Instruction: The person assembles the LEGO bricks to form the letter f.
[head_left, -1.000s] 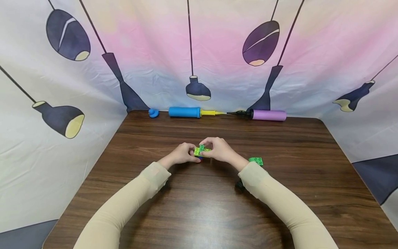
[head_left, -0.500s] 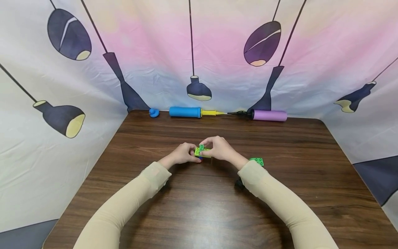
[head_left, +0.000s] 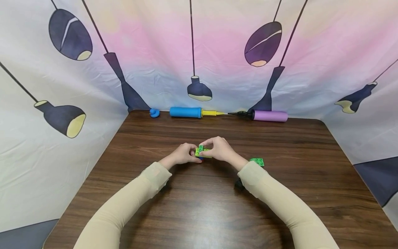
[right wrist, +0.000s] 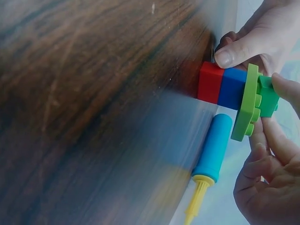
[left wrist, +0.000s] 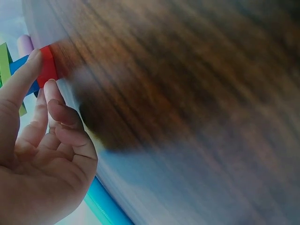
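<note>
A small stack of toy building bricks stands on the table between the hands. In the right wrist view its red brick (right wrist: 210, 83) is at the bottom with a blue brick (right wrist: 232, 89) on it. A lime-green plate (right wrist: 244, 112) lies across the blue brick, wider than it. On top sits a green brick (right wrist: 267, 96). My left hand (head_left: 183, 154) pinches the lower bricks between thumb and fingers. My right hand (head_left: 219, 149) holds the green brick from above, thumb on one side and fingertips on the other.
A loose green brick (head_left: 257, 161) lies beside the right sleeve, which partly covers it. A small black object (head_left: 238, 184) is nearer me. Along the back edge are a blue rubber duck (head_left: 153, 112), a blue-and-yellow hand pump (head_left: 186, 112) and a purple pump (head_left: 269, 116).
The head view has drifted very slightly. Both hands keep their holds on the stack, with barely any visible motion.
</note>
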`<action>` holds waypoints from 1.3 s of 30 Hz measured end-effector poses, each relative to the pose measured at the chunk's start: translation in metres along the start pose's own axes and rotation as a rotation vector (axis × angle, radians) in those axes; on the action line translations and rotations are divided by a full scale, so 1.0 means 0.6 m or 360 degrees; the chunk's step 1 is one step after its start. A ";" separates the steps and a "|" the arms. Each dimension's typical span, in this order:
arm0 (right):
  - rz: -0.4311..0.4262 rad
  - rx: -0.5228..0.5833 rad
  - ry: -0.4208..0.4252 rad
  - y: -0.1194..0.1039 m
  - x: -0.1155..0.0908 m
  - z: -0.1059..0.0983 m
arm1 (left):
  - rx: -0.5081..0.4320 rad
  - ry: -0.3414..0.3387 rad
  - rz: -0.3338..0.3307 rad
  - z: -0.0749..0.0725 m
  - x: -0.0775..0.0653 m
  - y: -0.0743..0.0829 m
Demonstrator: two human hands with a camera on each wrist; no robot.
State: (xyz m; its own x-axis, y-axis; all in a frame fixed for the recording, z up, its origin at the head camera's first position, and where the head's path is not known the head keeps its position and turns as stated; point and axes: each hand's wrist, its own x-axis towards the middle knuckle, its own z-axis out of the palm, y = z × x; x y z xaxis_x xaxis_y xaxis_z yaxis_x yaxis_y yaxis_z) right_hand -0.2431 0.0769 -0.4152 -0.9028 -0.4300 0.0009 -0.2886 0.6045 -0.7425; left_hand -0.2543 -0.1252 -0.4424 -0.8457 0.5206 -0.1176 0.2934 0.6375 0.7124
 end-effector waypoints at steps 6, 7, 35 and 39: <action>-0.0012 0.0009 -0.0017 0.000 -0.006 -0.001 | 0.0018 -0.0014 0.0004 -0.002 0.000 0.001; -0.0011 0.0010 -0.0014 0.000 -0.007 -0.001 | 0.0019 -0.0015 0.0002 -0.002 0.000 0.001; -0.0011 0.0039 0.0041 0.007 -0.016 0.006 | 0.0046 -0.0007 0.0006 0.000 -0.003 0.011; -0.0014 0.0056 0.0039 0.008 -0.016 0.007 | 0.0062 -0.0013 -0.0016 0.000 -0.001 0.011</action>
State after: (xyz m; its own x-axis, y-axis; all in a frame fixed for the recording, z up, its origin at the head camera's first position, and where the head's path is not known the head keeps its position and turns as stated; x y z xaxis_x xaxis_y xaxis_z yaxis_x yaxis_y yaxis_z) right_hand -0.2343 0.0814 -0.4214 -0.9080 -0.4182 0.0235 -0.2854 0.5767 -0.7655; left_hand -0.2516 -0.1215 -0.4377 -0.8452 0.5184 -0.1303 0.3021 0.6643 0.6837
